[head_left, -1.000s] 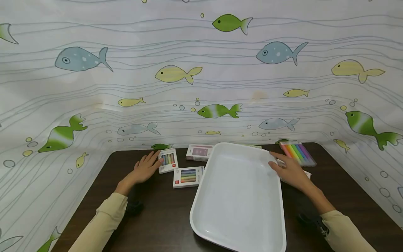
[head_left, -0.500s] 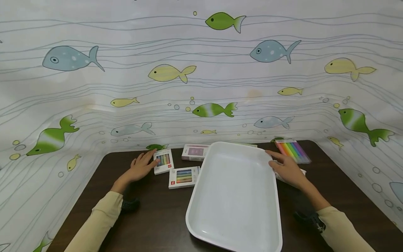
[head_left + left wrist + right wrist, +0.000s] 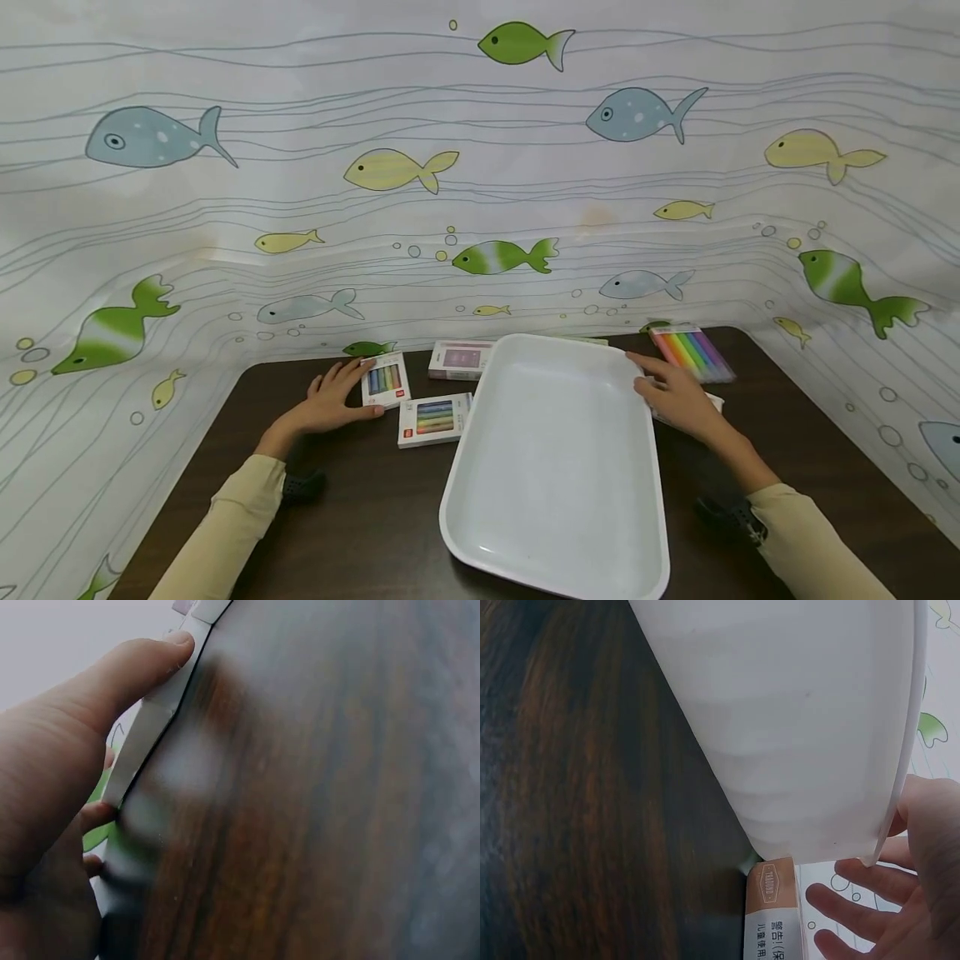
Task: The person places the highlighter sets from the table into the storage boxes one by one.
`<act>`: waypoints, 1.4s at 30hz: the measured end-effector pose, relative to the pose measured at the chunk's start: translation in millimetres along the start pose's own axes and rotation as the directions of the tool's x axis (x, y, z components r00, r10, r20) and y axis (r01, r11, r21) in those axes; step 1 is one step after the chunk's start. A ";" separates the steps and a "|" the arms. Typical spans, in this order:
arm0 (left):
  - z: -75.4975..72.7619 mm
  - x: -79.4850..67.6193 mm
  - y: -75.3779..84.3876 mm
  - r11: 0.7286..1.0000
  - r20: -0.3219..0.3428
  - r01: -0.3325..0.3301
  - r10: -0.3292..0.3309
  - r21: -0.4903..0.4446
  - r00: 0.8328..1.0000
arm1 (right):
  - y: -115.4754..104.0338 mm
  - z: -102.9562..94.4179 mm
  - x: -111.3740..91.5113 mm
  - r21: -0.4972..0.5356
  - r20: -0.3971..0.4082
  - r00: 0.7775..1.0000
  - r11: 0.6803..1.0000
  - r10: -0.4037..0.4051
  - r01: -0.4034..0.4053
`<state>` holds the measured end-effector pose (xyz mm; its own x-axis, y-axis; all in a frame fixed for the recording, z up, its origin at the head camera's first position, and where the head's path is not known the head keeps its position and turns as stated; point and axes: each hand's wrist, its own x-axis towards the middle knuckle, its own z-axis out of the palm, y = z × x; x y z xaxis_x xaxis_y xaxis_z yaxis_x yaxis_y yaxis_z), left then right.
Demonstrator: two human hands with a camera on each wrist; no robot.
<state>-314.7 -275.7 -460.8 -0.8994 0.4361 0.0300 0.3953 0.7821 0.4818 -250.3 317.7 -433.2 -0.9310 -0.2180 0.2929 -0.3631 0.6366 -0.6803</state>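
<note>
My right hand (image 3: pixel 681 402) holds the far right corner of a deep white rectangular tray (image 3: pixel 551 467), its fingers around the rim. In the right wrist view, the tray's pale outer wall (image 3: pixel 780 720) rises beside the fingers. My left hand (image 3: pixel 326 402) touches a small white box of coloured sticks (image 3: pixel 386 380), fingers spread at its far left corner and thumb by its near edge. In the left wrist view the thumb lies along the side of the boxes. A second such box (image 3: pixel 433 419) lies between that one and the tray.
A pink-and-white box (image 3: pixel 459 360) lies behind the tray's left side. To the far right is a clear pack of rainbow-coloured pens (image 3: pixel 692 353). A white box with a brown end (image 3: pixel 772 907) lies by the right hand. Fish-printed sheeting (image 3: pixel 420 100) encloses the dark table (image 3: pixel 352 508).
The whole view has shifted slightly, moving things left. My left thumb has come off the top of the box to its near edge. My right hand stays at the tray's corner.
</note>
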 end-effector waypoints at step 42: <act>-13.6 2.6 12.3 0.864 -0.016 0.032 -0.047 -0.502 0.999 | 0.9 -0.7 -2.8 0.072 0.008 0.998 0.996 0.059 -0.060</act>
<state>-314.7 -270.9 -442.9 -0.9198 0.3918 0.0217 0.2188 0.4662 0.8572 -248.0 319.4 -434.2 -0.9511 -0.1858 0.2468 -0.3088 0.5934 -0.7433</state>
